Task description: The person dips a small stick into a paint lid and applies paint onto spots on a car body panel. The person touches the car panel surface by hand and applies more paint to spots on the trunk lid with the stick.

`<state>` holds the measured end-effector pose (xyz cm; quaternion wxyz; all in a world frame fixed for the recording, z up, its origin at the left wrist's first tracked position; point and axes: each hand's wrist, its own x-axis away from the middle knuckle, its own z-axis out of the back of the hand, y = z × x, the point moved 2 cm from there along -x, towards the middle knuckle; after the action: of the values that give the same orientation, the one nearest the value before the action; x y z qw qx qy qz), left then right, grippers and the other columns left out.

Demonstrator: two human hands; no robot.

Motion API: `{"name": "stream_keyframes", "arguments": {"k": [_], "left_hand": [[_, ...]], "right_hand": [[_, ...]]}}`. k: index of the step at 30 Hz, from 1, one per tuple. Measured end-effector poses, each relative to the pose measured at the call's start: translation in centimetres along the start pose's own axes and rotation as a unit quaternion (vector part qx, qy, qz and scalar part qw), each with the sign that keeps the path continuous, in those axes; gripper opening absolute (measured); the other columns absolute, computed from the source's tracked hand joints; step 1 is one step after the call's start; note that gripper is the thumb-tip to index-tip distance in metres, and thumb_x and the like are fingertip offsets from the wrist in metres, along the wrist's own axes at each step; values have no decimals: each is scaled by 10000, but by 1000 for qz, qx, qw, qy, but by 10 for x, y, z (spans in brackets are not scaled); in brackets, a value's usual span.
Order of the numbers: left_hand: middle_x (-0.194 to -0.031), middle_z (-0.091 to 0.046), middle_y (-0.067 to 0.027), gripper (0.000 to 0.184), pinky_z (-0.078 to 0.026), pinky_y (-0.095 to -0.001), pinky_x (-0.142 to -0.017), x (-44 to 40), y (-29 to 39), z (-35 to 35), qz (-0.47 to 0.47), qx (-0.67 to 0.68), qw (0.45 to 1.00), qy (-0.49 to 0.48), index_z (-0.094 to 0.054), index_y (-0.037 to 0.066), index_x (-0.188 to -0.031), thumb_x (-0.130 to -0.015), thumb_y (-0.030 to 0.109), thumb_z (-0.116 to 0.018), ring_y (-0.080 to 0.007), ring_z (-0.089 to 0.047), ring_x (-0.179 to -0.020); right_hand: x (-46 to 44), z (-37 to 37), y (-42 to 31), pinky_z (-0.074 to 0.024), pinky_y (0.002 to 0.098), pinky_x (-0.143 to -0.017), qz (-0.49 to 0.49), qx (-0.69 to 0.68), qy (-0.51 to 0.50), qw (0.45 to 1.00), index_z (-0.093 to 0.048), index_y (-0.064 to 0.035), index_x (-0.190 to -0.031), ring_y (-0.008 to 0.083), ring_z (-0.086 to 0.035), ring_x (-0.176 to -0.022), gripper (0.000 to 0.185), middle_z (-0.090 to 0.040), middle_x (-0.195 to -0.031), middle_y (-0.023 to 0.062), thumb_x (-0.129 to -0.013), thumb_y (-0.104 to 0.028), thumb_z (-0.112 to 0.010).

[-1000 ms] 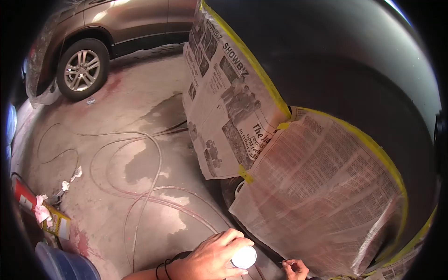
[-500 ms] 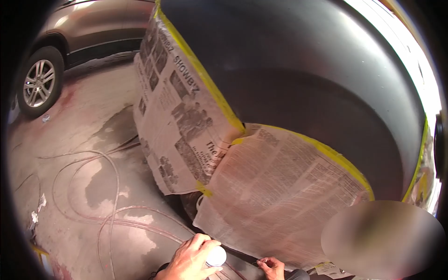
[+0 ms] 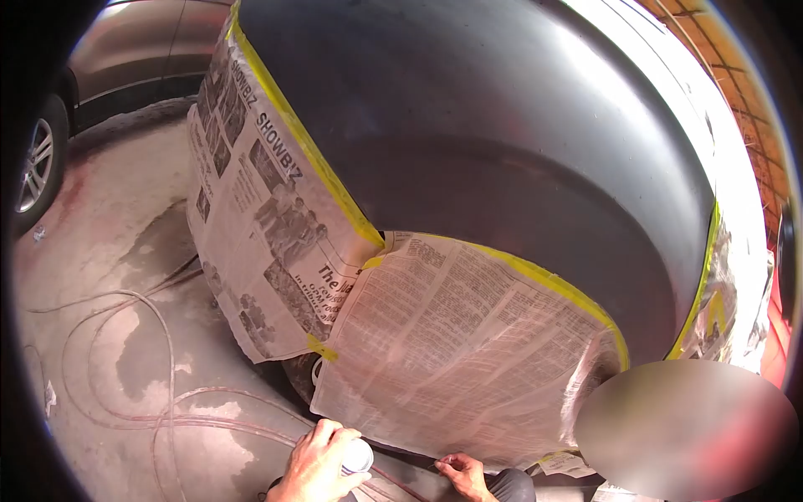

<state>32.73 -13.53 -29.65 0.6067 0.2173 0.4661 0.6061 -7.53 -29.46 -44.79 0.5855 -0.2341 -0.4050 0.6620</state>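
Observation:
My left hand, low in the view, is wrapped round a small white round container with darker stripes on its side. My right hand is closed in a pinch by the lower edge of the newspaper sheet; what its fingers hold, if anything, is too small to make out. Yellow masking tape fixes this sheet along the lower edge of a dark grey car panel. A second newspaper sheet hangs to the left, taped along the panel's side.
A long hose lies in loops on the stained concrete floor. Another car, with a silver wheel, stands at upper left. At lower right a blurred oval hides part of the view.
The view has shifted right, so the panel, newspaper and floor appear further left. My left hand still grips the container, now tilted to show its side. My right hand remains pinched.

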Motion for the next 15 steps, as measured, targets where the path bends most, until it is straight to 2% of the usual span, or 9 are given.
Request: {"name": "stream_keyframes", "arguments": {"k": [10,13,14,15], "left_hand": [[-1261,-615,-185,729,-580,-537,-965,6,-10,7,-26,4,999,21,-663,77,-1325,-703,216,-1016,-435,-683,-1131],[-1257,-611,-187,742,-577,-536,-969,11,-12,13,-27,9,999,29,-657,73,-1332,-698,211,-1018,-432,-679,-1134],[-1251,-608,-188,754,-576,-536,-968,12,-12,15,-26,7,999,32,-651,68,-1333,-690,212,-1018,-433,-678,-1130],[-1250,-608,-188,758,-576,-535,-969,13,-12,16,-27,2,999,32,-650,67,-1335,-688,214,-1018,-433,-677,-1131]], "right_hand": [[4,4,-8,-616,299,-814,-30,54,-6,998,-802,15,-1115,121,-779,-847,303,-834,-946,58,-1001,-253,-885],[0,0,12,-617,304,-835,-16,13,-22,1000,-787,14,-1141,127,-783,-867,295,-844,-995,61,-1019,-244,-865],[-1,-1,17,-611,287,-810,-9,-10,-28,1000,-765,34,-1111,113,-739,-868,233,-816,-1009,63,-1028,-164,-857],[-2,0,22,-615,290,-813,-10,-8,-30,999,-765,32,-1114,114,-741,-876,228,-816,-1020,64,-1029,-159,-855]]}}
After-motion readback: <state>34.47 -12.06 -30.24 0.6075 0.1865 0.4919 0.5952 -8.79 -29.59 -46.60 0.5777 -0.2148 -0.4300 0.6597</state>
